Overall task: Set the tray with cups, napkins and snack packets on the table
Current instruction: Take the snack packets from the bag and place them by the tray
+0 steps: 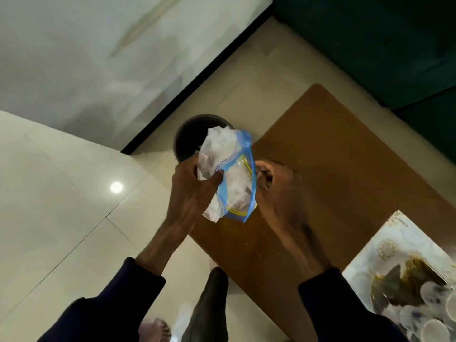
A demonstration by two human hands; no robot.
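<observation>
Bag [233, 166] gripped by left hand [195, 191]; right hand [275, 180] blurred.

A crinkled, clear plastic bag [229, 174] with a blue zip strip, above a matt brown wooden counter [333, 169]. The cream floor [61, 206] tiles are glossy and reflective. Translucent plastic cups [435, 329] lie on a shiny, gold-patterned tray [385, 233]. Sleeves [111, 304] are dark cloth.

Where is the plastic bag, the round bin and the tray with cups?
Clear plastic zip bag with blue edge [232, 178]: head view, its see-through middle.
Dark round bin [187, 138]: head view, its inner wall.
White patterned rectangular tray [370, 255]: head view, bare part near its corner.
</observation>
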